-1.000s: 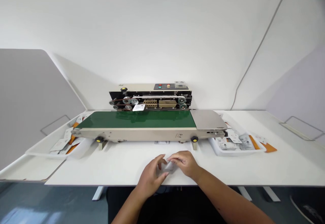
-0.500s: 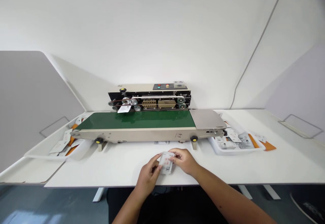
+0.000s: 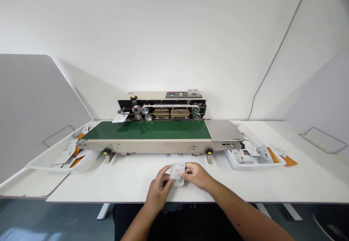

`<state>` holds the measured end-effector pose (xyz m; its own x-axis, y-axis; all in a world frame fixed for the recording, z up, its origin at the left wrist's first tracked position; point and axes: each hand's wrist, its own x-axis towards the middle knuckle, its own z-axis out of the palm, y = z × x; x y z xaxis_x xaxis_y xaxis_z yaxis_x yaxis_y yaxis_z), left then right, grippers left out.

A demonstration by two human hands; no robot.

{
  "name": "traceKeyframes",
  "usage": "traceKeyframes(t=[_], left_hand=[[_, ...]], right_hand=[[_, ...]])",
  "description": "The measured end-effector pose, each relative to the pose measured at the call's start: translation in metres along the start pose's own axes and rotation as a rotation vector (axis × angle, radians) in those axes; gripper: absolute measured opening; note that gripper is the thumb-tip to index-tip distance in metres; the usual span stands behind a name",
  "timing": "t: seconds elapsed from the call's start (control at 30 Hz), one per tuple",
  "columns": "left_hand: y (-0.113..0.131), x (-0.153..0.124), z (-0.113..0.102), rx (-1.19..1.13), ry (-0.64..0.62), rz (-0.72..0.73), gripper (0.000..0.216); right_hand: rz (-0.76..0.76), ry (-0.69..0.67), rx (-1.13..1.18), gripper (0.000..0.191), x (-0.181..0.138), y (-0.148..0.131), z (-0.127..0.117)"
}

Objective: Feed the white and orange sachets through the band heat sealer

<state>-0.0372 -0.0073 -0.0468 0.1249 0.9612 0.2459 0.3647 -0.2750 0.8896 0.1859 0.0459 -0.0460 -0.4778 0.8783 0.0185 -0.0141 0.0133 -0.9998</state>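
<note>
Between my hands is a small white sachet [image 3: 177, 174] with red and black print, held above the front of the table. My left hand [image 3: 159, 187] pinches its left edge, and my right hand [image 3: 196, 176] grips the right edge with the thumb across its face. Behind them stands a band sealing machine [image 3: 176, 113] with a green conveyor belt [image 3: 147, 130]. Another white sachet [image 3: 120, 118] sticks out of the rollers at the machine's left end, over the belt.
A white bin [image 3: 87, 164] with white and orange sachets stands at the left end of the conveyor. At the right end is a similar bin [image 3: 256, 166], with an orange sachet [image 3: 290, 160] beside it. Grey panels [image 3: 29, 117] flank the table.
The sachet in the machine has travelled left along the rollers. The one in my hands has turned slightly more upright; both hands keep their hold.
</note>
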Motion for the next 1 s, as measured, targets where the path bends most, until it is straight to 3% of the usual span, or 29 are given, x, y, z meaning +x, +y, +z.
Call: traceKeyframes(t=[0.13, 0.23, 0.4, 0.53, 0.67, 1.0], left_hand=[[-0.002, -0.002, 0.001, -0.061, 0.03, 0.017, 0.051], [-0.003, -0.004, 0.001, -0.143, 0.058, 0.081, 0.056], [-0.002, -0.005, 0.001, -0.168, 0.034, 0.148, 0.051], [0.0, -0.005, 0.0, -0.139, 0.035, 0.167, 0.047], [0.002, -0.005, -0.001, -0.108, 0.031, 0.171, 0.043], [0.005, -0.005, -0.003, -0.065, 0.028, 0.157, 0.038]], right_hand=[[0.002, -0.019, -0.004, 0.035, 0.0, -0.02, 0.005], [-0.054, 0.083, -0.003, 0.037, 0.005, -0.051, -0.012], [-0.142, 0.484, 0.012, 0.035, 0.025, -0.125, -0.089], [-0.061, 0.687, 0.054, 0.022, 0.047, -0.161, -0.143], [0.025, 0.7, 0.1, 0.02, 0.064, -0.162, -0.161], [0.072, 0.659, 0.164, 0.01, 0.083, -0.152, -0.163]])
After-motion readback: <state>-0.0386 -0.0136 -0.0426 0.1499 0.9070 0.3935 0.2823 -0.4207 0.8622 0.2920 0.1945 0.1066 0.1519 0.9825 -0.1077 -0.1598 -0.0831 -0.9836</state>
